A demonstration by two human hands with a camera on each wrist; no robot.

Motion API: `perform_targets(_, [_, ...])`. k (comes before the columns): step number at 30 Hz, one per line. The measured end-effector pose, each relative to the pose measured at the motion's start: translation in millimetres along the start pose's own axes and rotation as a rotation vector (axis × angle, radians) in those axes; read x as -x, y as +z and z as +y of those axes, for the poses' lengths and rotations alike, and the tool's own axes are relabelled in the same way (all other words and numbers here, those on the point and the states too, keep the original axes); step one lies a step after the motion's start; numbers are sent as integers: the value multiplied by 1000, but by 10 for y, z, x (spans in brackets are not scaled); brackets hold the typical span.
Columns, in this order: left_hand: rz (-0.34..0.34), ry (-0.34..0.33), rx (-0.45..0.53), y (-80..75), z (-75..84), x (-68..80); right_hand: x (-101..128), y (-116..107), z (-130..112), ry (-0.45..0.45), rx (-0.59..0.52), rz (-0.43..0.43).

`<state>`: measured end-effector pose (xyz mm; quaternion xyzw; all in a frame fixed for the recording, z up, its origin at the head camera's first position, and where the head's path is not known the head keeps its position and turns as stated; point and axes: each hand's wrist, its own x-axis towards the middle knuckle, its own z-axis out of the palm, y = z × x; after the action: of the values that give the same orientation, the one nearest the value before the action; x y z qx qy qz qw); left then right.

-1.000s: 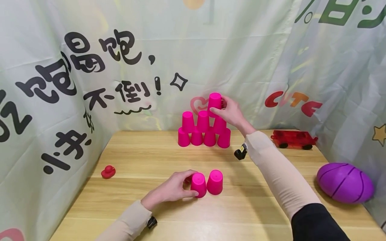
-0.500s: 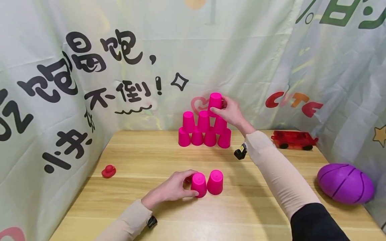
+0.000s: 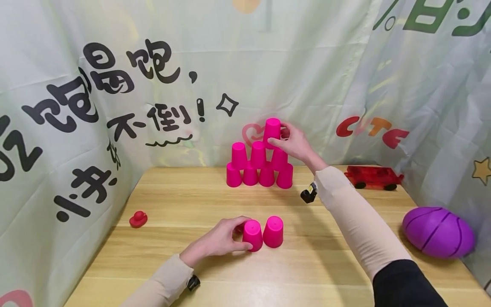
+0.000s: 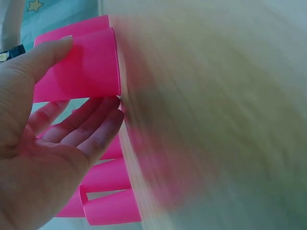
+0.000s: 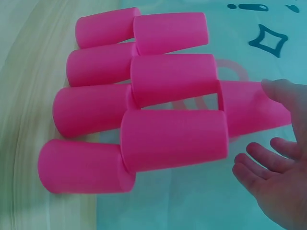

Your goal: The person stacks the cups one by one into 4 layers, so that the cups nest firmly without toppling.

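Observation:
Upside-down pink plastic cups form a pyramid at the table's back: a bottom row [image 3: 250, 175], three in the second row [image 3: 239, 156], and a top cup [image 3: 271, 128] bridging the middle and right ones. My right hand [image 3: 297, 144] is around this top cup; in the right wrist view its thumb [image 5: 278, 88] lies against the side while its loosely bent fingers [image 5: 266, 160] are apart from it. Nearer me, my left hand [image 3: 218, 241] holds a cup [image 3: 253, 238] between thumb [image 4: 53, 52] and fingers. Another upside-down cup [image 3: 273, 232] stands just right of it.
A small red hat-shaped object [image 3: 138, 219] lies on the wooden table's [image 3: 184, 192] left. At right are a red toy car [image 3: 374, 177], towards the back, and a purple ball [image 3: 438, 232]. Printed cloth [image 3: 307, 64] hangs behind and along the sides.
My right hand has shifted slightly right, widening the space between it and the top cup, which stays in place. The left hand and the other cups have not visibly moved.

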<state>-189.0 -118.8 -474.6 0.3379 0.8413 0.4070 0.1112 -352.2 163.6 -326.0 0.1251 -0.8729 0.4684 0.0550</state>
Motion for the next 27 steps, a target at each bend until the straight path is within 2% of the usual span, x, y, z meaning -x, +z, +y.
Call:
perform_targets(7, [9, -35, 2, 3, 26, 4, 220, -184, 14, 32, 56, 45])
perform_targets(12, [67, -79, 37, -82, 31, -1, 478, -198, 61, -23, 86, 34])
perform_targets(16, [154, -86, 65, -280, 50, -59, 733, -111, 111, -69, 96, -9])
perform_targets(21, [281, -42, 47, -575, 90, -214, 1059, 31, 150, -115, 116, -61])
perform_targets(27, [351, -15, 23, -838, 167, -450, 1357, 218, 223, -194, 89, -146])
